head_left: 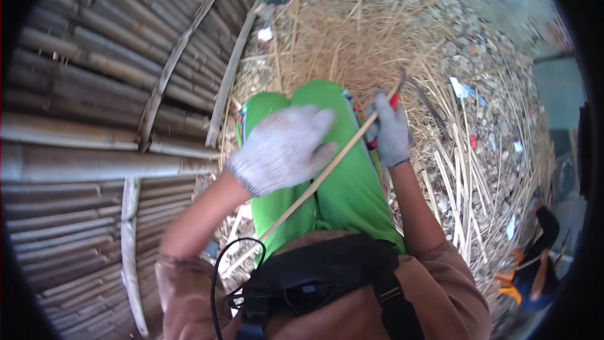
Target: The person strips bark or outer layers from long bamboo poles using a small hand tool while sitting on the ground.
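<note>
My left hand (280, 146), in a white knit glove, is over my green-trousered lap with its fingers stretched out and thumb apart. It holds nothing I can see. My gloved right hand (391, 132) is beside my right knee, closed round a red-handled tool (394, 101) with a dark curved tip; the palm hides most of this tool. A long pale bamboo strip (324, 175) slants across my lap, from my left hip up past the right hand's fingers. Whether those fingers also pinch the strip, I cannot tell.
A bamboo-slat wall (82, 75) stands close on my left. Dry shavings (352, 44) heap beyond my knees. Cut strips (462, 182) lie on littered ground to my right. At the far right another person (535, 271) is partly visible. A black waist bag (321, 271) sits on me.
</note>
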Action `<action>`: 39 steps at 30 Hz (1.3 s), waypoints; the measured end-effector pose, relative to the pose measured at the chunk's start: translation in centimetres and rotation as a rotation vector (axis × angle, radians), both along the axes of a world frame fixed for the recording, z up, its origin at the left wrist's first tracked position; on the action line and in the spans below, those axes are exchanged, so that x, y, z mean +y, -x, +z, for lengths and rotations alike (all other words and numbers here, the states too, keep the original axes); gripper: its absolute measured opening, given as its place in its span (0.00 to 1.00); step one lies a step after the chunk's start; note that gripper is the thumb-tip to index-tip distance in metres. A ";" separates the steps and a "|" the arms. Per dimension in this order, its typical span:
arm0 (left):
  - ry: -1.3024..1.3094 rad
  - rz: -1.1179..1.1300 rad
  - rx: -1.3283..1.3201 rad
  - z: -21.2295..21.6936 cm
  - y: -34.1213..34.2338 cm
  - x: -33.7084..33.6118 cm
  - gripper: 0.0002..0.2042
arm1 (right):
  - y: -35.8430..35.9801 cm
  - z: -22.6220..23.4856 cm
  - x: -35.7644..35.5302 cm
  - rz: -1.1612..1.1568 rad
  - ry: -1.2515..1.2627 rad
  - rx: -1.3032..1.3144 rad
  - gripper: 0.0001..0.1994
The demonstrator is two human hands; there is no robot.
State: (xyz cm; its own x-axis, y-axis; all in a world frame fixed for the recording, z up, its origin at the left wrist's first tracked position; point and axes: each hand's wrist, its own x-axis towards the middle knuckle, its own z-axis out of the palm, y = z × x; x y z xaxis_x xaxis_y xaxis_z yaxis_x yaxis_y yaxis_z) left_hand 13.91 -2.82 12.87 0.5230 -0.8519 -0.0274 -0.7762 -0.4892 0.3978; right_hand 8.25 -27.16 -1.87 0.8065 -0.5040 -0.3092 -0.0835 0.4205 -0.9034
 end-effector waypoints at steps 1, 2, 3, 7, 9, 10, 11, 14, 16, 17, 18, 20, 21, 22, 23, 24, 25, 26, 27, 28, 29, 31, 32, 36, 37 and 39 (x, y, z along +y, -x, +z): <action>0.117 0.027 0.084 -2.7 0.9 1.3 0.19 | 0.1 0.7 0.4 0.027 -0.001 -0.020 0.13; 0.232 0.044 0.183 -5.0 1.8 1.8 0.21 | 0.3 1.0 0.5 0.047 0.002 -0.030 0.14; 0.218 0.120 0.310 -5.3 3.5 1.9 0.22 | -0.1 0.8 0.8 0.014 -0.007 -0.044 0.14; 0.311 0.407 0.727 -7.1 7.1 1.1 0.22 | -0.8 0.0 0.7 0.071 0.124 -0.047 0.17; 0.306 0.495 0.848 -7.9 7.8 1.3 0.20 | -0.3 -0.4 0.4 0.106 0.384 0.034 0.25; 0.300 0.594 0.959 -8.0 7.8 1.6 0.19 | -0.1 -0.7 0.1 0.107 0.374 0.021 0.25; 0.319 0.647 0.984 -7.8 7.7 1.6 0.17 | 0.2 -0.8 -0.4 0.149 0.574 0.053 0.29; 0.313 0.621 0.990 -8.1 6.6 1.7 0.17 | 0.8 -0.1 -1.0 0.276 0.791 0.103 0.38; 0.316 0.597 0.956 -8.1 6.0 0.5 0.17 | 0.2 0.8 -1.4 0.385 0.780 0.170 0.38; 0.312 0.572 0.933 -8.0 5.6 -0.1 0.18 | -0.6 0.6 -1.6 0.389 0.747 0.136 0.32; 0.320 0.563 0.918 -7.8 5.4 -0.2 0.18 | -1.4 0.2 -1.6 0.379 0.755 0.121 0.32; 0.325 0.582 0.978 -7.6 6.1 0.1 0.18 | -2.7 -1.8 -1.4 0.297 0.394 -0.028 0.26; 0.288 0.576 0.983 -7.0 6.4 0.5 0.19 | -3.9 -2.7 -1.9 0.220 0.206 -0.023 0.22; 0.290 0.600 0.983 -7.2 6.9 1.9 0.19 | -4.6 -2.2 -2.0 0.240 0.197 -0.021 0.22; 0.283 0.626 1.059 -7.2 7.6 3.2 0.19 | -4.6 -1.3 -2.7 0.260 0.261 0.038 0.23; 0.278 0.655 1.135 -7.3 8.4 4.4 0.19 | -4.6 -0.9 -3.2 0.284 0.327 0.095 0.24; 0.297 0.692 1.186 -7.2 9.0 5.0 0.19 | -4.5 -1.3 -3.8 0.310 0.505 0.087 0.28; 0.305 0.716 1.187 -7.2 9.3 5.4 0.19 | -3.9 -0.5 -3.6 0.334 0.501 0.086 0.28; 0.327 0.749 1.220 -7.3 9.6 5.6 0.18 | -2.7 0.3 -3.5 0.431 0.721 0.110 0.31; 0.355 0.777 1.252 -7.2 9.9 5.6 0.17 | -1.5 1.8 -3.3 0.523 0.948 0.126 0.33; 0.364 0.769 1.244 -7.4 9.9 5.3 0.16 | -0.6 2.7 -2.9 0.645 1.013 0.183 0.34; 0.437 0.763 1.299 -8.1 9.3 4.6 0.16 | 0.3 2.4 -1.9 0.704 1.097 0.170 0.33; 0.492 0.741 1.345 -8.4 9.0 4.1 0.16 | 0.6 2.5 -1.7 0.740 1.171 0.159 0.31; 0.558 0.705 1.337 -9.4 8.6 1.9 0.16 | 1.2 3.4 -2.1 0.675 1.042 0.116 0.30; 0.539 0.712 1.292 -9.4 8.6 1.3 0.15 | 1.7 4.9 -2.0 0.585 0.888 0.161 0.24; 0.557 0.742 1.286 -8.4 8.7 1.4 0.15 | 3.3 9.5 -2.0 0.541 0.801 0.078 0.24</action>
State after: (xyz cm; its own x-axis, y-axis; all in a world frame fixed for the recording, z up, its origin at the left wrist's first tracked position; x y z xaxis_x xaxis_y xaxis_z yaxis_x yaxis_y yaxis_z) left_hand 5.25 -1.43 4.49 0.6853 -0.4822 -0.5458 0.5409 -0.1648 0.8248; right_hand 4.93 -29.16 7.61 0.9829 -0.1556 -0.0985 -0.1572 -0.4300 -0.8890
